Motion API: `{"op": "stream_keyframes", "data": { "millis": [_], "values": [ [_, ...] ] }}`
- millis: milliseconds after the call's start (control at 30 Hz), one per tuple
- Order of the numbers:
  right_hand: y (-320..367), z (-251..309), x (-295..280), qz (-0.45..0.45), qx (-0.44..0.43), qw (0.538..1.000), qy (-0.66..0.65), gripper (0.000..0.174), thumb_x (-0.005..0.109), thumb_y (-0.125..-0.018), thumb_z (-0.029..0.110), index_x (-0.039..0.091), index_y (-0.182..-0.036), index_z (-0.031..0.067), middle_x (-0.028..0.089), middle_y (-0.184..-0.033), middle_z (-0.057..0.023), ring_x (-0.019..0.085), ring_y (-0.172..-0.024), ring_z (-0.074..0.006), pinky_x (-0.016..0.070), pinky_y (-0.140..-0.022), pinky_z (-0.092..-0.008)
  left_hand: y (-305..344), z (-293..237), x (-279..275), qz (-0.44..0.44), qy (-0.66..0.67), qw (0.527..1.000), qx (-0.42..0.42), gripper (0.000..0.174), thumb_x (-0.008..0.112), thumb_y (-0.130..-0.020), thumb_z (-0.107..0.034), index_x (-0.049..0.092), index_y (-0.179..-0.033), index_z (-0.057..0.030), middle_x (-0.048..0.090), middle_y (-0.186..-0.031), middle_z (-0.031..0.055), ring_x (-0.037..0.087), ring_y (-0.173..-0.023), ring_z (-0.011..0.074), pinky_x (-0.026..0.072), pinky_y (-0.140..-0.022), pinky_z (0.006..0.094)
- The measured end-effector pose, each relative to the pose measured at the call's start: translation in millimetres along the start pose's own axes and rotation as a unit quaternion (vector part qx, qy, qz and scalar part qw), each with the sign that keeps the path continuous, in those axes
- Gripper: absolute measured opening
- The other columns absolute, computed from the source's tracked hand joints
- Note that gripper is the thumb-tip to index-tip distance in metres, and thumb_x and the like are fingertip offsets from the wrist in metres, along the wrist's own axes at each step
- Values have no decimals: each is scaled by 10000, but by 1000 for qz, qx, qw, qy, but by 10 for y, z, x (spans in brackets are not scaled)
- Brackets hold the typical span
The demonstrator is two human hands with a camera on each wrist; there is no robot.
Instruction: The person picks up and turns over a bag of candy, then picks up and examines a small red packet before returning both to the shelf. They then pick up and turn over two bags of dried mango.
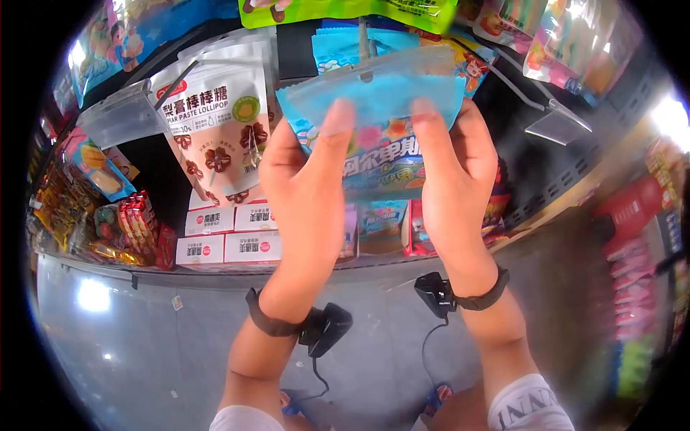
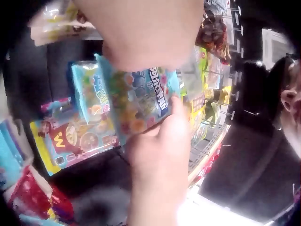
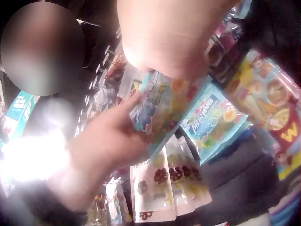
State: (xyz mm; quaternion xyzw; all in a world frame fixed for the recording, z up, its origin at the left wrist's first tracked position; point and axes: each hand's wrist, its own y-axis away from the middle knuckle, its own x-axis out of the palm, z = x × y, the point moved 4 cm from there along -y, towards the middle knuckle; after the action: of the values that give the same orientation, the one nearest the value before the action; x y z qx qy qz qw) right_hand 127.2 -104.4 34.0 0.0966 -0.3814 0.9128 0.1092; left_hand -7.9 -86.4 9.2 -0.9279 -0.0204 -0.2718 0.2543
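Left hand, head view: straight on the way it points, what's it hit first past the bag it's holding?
Probably the other blue bag hanging behind the held candy bag, roughly in line with the left hand; the gap between them is hard to judge.

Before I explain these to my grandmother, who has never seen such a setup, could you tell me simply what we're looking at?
There is no robot: these are a person's bare hands. One picture is from a camera worn on the head, looking forward and down. The other two come from small black cameras strapped to the wrists, one on each, looking at that hand's work.

The left hand and right hand together grip a blue packet, thumbs in front. In the head view, white boxes are stacked on the shelf, a lollipop pouch shows above them, and a green packet shows at the top.
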Motion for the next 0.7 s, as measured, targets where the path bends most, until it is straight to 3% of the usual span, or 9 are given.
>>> {"op": "stream_keyframes", "data": {
  "millis": [300,400,600,700],
  "values": [
    [-100,-83,14,6,-10,1000,28,235,693,-953,231,650,-1051,22,646,-850,21,496,-727,-12,376,-625,-183,-127,-2,-6,9,-38,998,-53,241,661,-933,-50,643,-1160,29,688,-1086,60,628,-965,94,493,-837,239],
    [-86,-129,-6,1,-10,1000,27,214,689,-954,223,653,-1038,29,636,-837,29,479,-715,-6,367,-611,-183,-125,13,35,-7,10,1000,-18,181,756,-896,-185,701,-979,-34,649,-844,-59,479,-716,-4,367,-619,169],
    [-96,-133,-30,-7,-23,999,45,197,695,-949,215,659,-1015,34,599,-806,55,448,-690,0,346,-584,-176,-116,36,31,14,-12,1000,20,165,749,-900,-165,701,-991,-35,639,-832,-65,472,-712,-7,359,-615,166],
    [-97,-114,-28,-12,-22,998,51,185,699,-945,203,661,-1002,31,591,-794,63,446,-679,1,345,-576,-178,-102,36,-7,18,-73,997,-8,242,687,-923,-76,648,-1146,10,678,-1078,55,612,-954,94,485,-838,245]
  ]
}}
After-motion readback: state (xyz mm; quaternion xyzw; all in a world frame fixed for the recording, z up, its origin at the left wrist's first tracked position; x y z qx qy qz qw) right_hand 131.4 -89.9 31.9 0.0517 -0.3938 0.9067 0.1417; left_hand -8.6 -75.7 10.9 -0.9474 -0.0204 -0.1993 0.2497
